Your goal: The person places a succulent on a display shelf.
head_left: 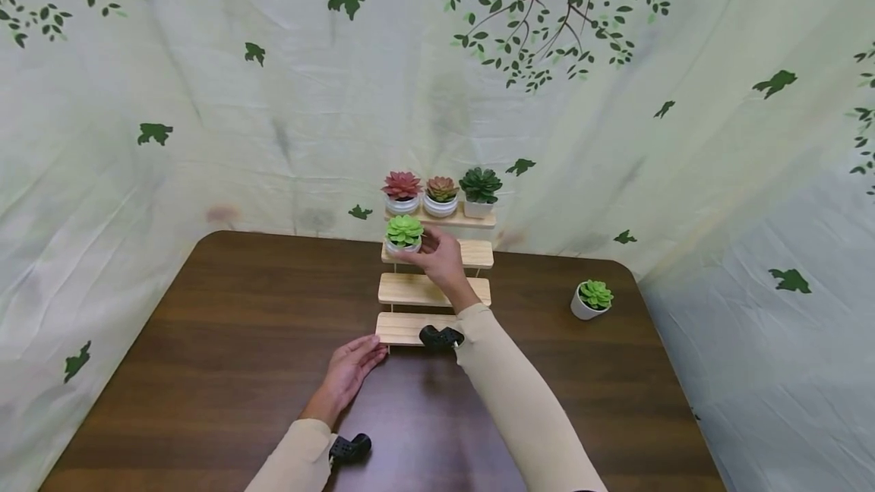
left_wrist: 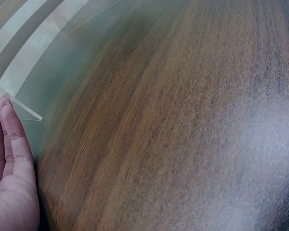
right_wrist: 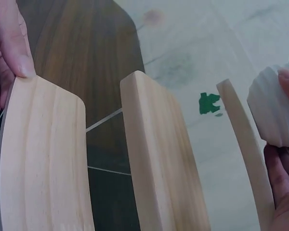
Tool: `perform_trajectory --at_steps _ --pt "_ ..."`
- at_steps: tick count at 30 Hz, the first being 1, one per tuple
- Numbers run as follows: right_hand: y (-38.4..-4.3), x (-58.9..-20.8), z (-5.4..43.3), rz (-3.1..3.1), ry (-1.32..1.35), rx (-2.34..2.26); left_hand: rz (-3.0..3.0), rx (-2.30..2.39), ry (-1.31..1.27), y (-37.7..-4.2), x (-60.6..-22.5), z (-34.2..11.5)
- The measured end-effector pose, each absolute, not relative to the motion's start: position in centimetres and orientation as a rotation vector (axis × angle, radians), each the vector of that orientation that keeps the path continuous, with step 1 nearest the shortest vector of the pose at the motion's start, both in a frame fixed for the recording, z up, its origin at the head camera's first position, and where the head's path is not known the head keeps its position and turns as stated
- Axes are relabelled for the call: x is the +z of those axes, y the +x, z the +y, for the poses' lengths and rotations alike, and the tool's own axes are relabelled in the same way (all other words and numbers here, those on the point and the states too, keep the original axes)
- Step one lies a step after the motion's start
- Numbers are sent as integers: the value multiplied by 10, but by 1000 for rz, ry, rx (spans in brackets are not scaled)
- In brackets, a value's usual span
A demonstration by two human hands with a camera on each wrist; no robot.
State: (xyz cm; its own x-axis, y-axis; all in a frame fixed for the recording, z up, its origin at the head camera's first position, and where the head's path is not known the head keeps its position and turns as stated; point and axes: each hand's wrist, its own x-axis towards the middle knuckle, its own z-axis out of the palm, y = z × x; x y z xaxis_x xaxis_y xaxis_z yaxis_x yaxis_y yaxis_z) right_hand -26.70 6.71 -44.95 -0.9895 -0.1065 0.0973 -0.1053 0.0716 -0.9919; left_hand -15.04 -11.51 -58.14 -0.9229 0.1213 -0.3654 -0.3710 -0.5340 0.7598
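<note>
A tiered wooden display stand [head_left: 415, 291] stands on the table. My right hand [head_left: 443, 255] grips a bright green potted succulent [head_left: 404, 231] by its white ribbed pot [right_wrist: 274, 108], at the left end of the second tier from the top; whether the pot touches the board cannot be told. My left hand [head_left: 351, 370] holds the lowest tier's left front corner, its thumb on top in the right wrist view and its fingers beside the clear support [left_wrist: 26, 106]. Across the top tier stand a red succulent [head_left: 402, 188], a reddish-green succulent [head_left: 441, 192] and a dark green succulent [head_left: 481, 187].
Another bright green succulent [head_left: 593, 298] in a white pot stands on the brown table [head_left: 273, 310], right of the stand. A leaf-patterned cloth [head_left: 307, 112] hangs behind the table. Black wrist devices [head_left: 351, 448] sit at both sleeves.
</note>
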Motion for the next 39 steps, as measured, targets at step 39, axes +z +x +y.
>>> perform_trajectory --at_steps 39 --pt "-251 -444 122 2084 -127 -2279 1348 2492 -390 -151 -582 -114"
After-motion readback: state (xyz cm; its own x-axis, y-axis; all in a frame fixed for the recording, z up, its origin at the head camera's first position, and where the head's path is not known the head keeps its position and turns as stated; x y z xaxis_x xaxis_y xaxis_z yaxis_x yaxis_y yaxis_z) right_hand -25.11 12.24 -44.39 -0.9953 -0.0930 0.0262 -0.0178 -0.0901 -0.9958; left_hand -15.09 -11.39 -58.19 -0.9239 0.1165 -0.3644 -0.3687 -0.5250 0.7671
